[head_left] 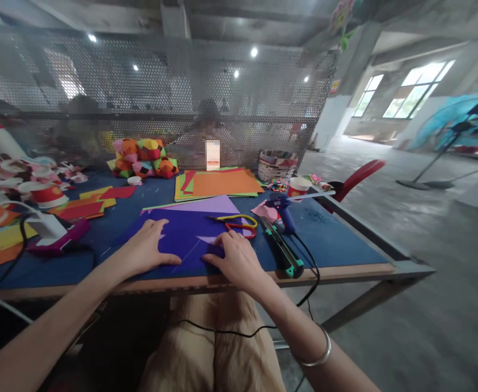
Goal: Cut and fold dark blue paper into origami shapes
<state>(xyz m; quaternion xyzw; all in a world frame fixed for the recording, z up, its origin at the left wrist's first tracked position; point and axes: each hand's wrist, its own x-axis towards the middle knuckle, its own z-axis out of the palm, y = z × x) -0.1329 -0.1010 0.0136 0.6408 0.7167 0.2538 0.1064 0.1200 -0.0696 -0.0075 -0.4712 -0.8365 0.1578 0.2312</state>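
Observation:
A dark blue-purple sheet of paper (pixel 182 234) lies flat at the table's front edge, over a lavender sheet (pixel 220 205). My left hand (pixel 151 245) rests on its left side, thumb and fingers apart. On the right side of the sheet is my right hand (pixel 237 256), its thumb and fingers also apart. Neither hand grips anything I can see. Scissors (pixel 243 224) with yellow and red handles lie on the paper just beyond my right hand. To the right are a green-and-black utility knife (pixel 283 250) and a blue glue gun (pixel 283 211).
Behind lie stacked coloured sheets (pixel 222 182), paper balls (pixel 143 158), a phone (pixel 213 155) and a woven basket (pixel 277 164). A paper cup (pixel 299 187) stands right; a power strip (pixel 59 237) lies left. The glue gun's black cable (pixel 316 272) hangs over the front edge.

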